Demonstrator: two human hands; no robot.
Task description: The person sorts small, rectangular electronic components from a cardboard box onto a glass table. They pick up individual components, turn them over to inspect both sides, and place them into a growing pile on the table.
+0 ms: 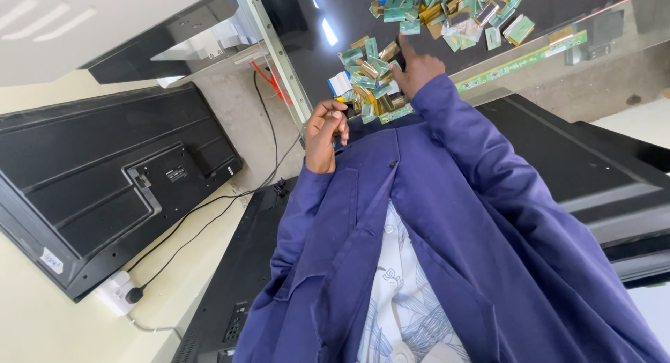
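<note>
My left hand (326,134) is curled into a loose fist at the near edge of a dark glossy panel (335,21); I see nothing held in it. My right hand (417,68) reaches forward in a blue jacket sleeve (467,146). Its index finger is stretched out and its thumb spread, both touching a small heap of green and gold circuit pieces (366,73). A larger heap of the same pieces (453,10) lies farther out on the panel.
A black television back (105,181) lies at the left, with cables running to a white power strip (117,290). Another black screen casing (230,293) sits below my chest. A long green circuit strip (523,56) and dark casings (600,174) lie to the right.
</note>
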